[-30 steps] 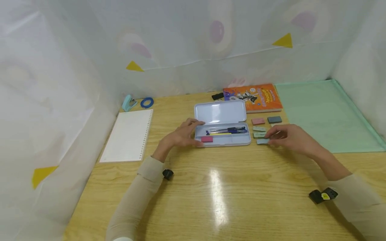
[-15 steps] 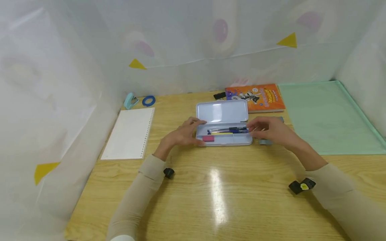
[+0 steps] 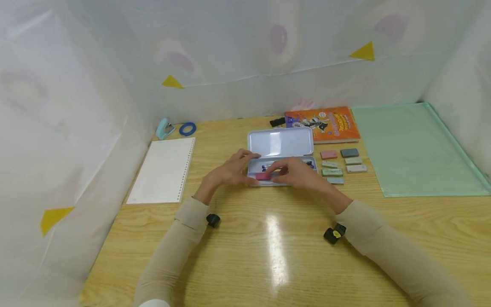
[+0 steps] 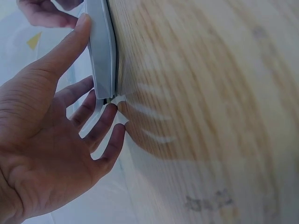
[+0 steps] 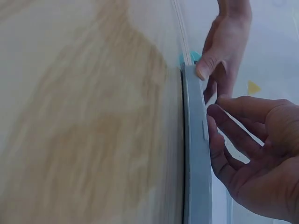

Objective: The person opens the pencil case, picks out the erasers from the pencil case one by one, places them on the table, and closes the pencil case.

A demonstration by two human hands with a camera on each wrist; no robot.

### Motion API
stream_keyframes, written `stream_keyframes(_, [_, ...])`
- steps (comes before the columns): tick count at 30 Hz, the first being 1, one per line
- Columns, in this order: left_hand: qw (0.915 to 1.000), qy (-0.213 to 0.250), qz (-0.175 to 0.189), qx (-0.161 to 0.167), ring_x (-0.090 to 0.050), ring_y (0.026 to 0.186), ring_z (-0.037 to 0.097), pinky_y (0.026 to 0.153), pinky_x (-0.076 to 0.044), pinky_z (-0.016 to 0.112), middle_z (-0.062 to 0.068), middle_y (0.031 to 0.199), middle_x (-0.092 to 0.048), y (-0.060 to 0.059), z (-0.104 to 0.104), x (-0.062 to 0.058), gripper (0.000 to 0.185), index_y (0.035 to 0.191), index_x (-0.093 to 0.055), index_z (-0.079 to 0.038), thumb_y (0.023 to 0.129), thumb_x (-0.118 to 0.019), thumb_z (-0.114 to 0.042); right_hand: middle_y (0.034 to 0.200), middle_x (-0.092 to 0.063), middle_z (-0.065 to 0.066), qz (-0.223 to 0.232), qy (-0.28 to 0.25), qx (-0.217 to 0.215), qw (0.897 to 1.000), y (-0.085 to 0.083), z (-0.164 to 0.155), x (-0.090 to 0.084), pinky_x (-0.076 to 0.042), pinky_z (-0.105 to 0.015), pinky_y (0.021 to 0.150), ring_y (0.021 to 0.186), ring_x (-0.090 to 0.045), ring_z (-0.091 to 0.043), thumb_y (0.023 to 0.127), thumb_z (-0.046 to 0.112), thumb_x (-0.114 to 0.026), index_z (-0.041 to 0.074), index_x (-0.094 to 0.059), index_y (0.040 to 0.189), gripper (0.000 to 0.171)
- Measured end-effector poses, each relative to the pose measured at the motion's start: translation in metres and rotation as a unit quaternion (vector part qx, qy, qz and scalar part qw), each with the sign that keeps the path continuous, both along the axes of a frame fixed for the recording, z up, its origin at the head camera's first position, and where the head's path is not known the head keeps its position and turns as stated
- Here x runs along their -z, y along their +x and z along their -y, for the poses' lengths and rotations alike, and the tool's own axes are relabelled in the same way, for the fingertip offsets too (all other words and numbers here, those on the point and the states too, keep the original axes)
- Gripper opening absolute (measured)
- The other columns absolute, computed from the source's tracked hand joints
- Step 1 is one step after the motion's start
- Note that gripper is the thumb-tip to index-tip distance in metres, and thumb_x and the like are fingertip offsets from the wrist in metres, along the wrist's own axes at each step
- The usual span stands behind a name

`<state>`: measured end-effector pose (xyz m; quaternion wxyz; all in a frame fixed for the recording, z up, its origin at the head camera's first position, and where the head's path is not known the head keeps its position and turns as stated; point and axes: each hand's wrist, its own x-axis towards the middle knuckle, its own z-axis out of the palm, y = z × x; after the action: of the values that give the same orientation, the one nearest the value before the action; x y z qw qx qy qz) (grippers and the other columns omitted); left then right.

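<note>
Lying with its long axis left to right across the wooden table (image 3: 276,256), the pale blue metal pencil case (image 3: 281,143) sits straight ahead of the person, lid hinged open toward the far side. Both hands meet at its tray. The left hand (image 3: 232,172) braces the left end, thumb laid along the near rim and fingers spread loosely at the case's end, nothing pinched (the left wrist view shows this plainly). The right hand (image 3: 295,174) hovers over the tray's near compartment, fingers loosely curled; whether they hold something I cannot tell. Just left of those fingertips, one pink eraser (image 3: 263,176) lies in the tray, so the right hand is nearer to it. Behind it, dark pens (image 3: 266,167) lie parallel to the case's length, mostly hidden, so uncounted.

Right of the case, seven small flat erasers (image 3: 332,172) lie in two short columns: one pink, one dark grey, the rest pale green, blue or cream. Beyond the case lies one orange book (image 3: 330,123); far left of it, one white punched sheet (image 3: 163,170).
</note>
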<state>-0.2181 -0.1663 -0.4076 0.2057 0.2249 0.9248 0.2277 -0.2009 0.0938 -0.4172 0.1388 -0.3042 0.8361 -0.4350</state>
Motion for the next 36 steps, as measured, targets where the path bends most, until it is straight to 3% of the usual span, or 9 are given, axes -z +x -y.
stream_keyframes(5, [1.0,0.004,-0.002,0.001,-0.03,0.148,0.028,0.122,-0.031,0.049,0.007,0.161,-0.028,0.001,0.001,0.0,0.088,0.163,-0.035,-0.022,0.09,-0.081,-0.045,0.11,-0.077,-0.005,-0.004,0.006,-0.019,1.0,-0.001,0.018,0.002,-0.044,-0.025,0.059,0.063,-0.052,-0.012,0.095,0.004,-0.074,0.008,-0.08,0.114,0.02])
stream_keyframes(13, [1.0,-0.004,-0.002,-0.003,-0.03,0.147,0.026,0.121,-0.032,0.049,0.005,0.161,-0.027,-0.001,0.004,0.002,0.088,0.162,-0.035,-0.025,0.091,-0.08,-0.047,0.105,-0.078,0.0,-0.039,0.029,-0.015,0.999,0.001,0.024,0.002,-0.051,-0.029,0.072,0.08,-0.063,-0.014,0.094,0.004,-0.075,0.012,-0.082,0.107,0.017])
stream_keyframes(15, [1.0,-0.006,-0.001,-0.003,-0.03,0.146,0.026,0.121,-0.032,0.049,0.005,0.161,-0.027,-0.002,0.004,0.002,0.088,0.162,-0.035,-0.026,0.09,-0.08,-0.048,0.105,-0.078,-0.002,-0.047,0.038,-0.001,0.998,0.002,0.024,0.001,-0.053,-0.032,0.073,0.082,-0.065,-0.015,0.094,0.004,-0.074,0.009,-0.081,0.109,0.017])
stream_keyframes(18, [1.0,-0.006,-0.001,-0.001,-0.03,0.147,0.027,0.122,-0.031,0.049,0.005,0.161,-0.027,-0.003,0.004,0.003,0.089,0.162,-0.035,-0.026,0.09,-0.08,-0.05,0.104,-0.079,-0.008,-0.067,0.063,0.023,0.995,0.004,0.025,-0.002,-0.057,-0.04,0.084,0.093,-0.071,-0.022,0.094,0.004,-0.073,0.003,-0.08,0.109,0.017])
stream_keyframes(22, [1.0,-0.003,-0.004,0.003,-0.031,0.146,0.027,0.122,-0.031,0.048,0.005,0.16,-0.028,-0.004,0.003,0.002,0.088,0.162,-0.036,-0.025,0.09,-0.08,-0.049,0.102,-0.079,-0.009,-0.09,0.089,0.035,0.991,0.006,0.03,-0.002,-0.056,-0.047,0.095,0.102,-0.072,-0.029,0.091,0.002,-0.074,0.002,-0.08,0.107,0.017])
stream_keyframes(31, [1.0,0.001,-0.003,0.003,-0.031,0.145,0.025,0.122,-0.031,0.047,0.004,0.159,-0.029,-0.001,0.0,0.001,0.088,0.162,-0.036,-0.024,0.09,-0.081,-0.048,0.095,-0.075,-0.007,-0.085,0.112,0.079,0.987,0.01,0.038,-0.004,-0.057,-0.043,0.086,0.091,-0.07,-0.025,0.088,0.0,-0.074,0.005,-0.077,0.104,0.017])
stream_keyframes(36, [1.0,-0.003,-0.001,0.0,-0.03,0.147,0.026,0.122,-0.031,0.047,0.005,0.161,-0.028,0.0,0.001,-0.001,0.088,0.163,-0.035,-0.024,0.09,-0.08,-0.048,0.092,-0.071,-0.008,-0.065,0.08,0.082,0.991,0.01,0.032,-0.009,-0.056,-0.041,0.078,0.085,-0.066,-0.023,0.092,0.001,-0.069,0.004,-0.072,0.108,0.016])
